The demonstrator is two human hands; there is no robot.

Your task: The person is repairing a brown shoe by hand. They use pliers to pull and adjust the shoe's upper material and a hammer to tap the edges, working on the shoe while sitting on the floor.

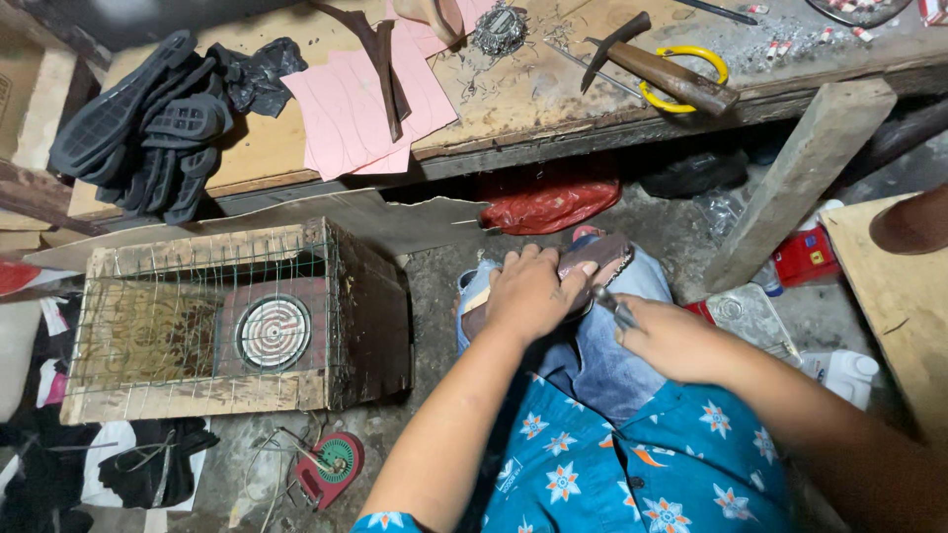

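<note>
— Hands first, please: what does each one do?

— My left hand lies flat, fingers together, and presses the brown leather shoe piece with the pale inner edge down on my knee in blue jeans. My right hand is closed around a small grey metal tool; its tip touches the near right edge of the leather.

— How does the piece lie?

— Its long axis goes from near left to far right, across my lap. The left hand covers the near left part, so the free end is far right. The tool comes from the right side, so the right hand is the nearer one to the open edge.

— Any packages around?

— Yes. On the floor to the right stands a red box with a yellow mark, and near it a white plastic bottle. Under the wooden bench lies a red plastic bag. Pink paper sheets and black rubber soles lie on the bench at the far left, a wooden-handled hammer at the far right.
</note>
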